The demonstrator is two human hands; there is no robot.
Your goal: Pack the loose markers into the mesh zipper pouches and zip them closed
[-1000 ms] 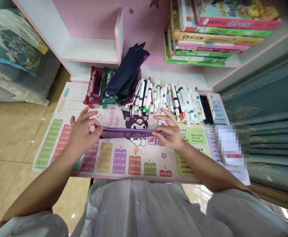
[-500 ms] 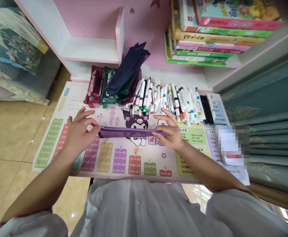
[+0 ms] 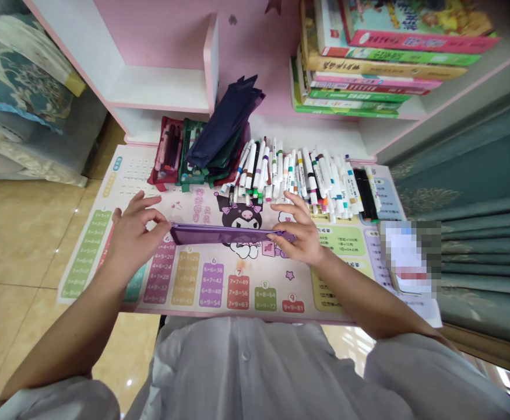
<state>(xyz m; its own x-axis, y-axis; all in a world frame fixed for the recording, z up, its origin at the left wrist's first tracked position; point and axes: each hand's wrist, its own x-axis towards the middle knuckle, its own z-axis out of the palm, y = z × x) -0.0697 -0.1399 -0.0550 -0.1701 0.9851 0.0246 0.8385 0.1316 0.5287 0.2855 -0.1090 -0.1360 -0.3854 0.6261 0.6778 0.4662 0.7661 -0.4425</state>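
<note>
A long purple pencil case [image 3: 224,234] lies across the colourful desk mat [image 3: 237,286], stretched between my two hands. My left hand [image 3: 132,236] pinches its left end between thumb and forefinger, the other fingers spread. My right hand [image 3: 301,230] grips the right end, fingers partly raised. Just behind the case lies a row of several marker pens [image 3: 298,178].
Red and green pencil cases [image 3: 178,154] and a dark navy pouch [image 3: 226,125] sit at the back left of the desk. A stack of books [image 3: 368,64] fills the shelf at the right. A blurred white paper [image 3: 410,256] lies at the desk's right edge.
My left hand has slid a little to the left, drawing the left end of the purple case with it. The right hand has stayed where it was.
</note>
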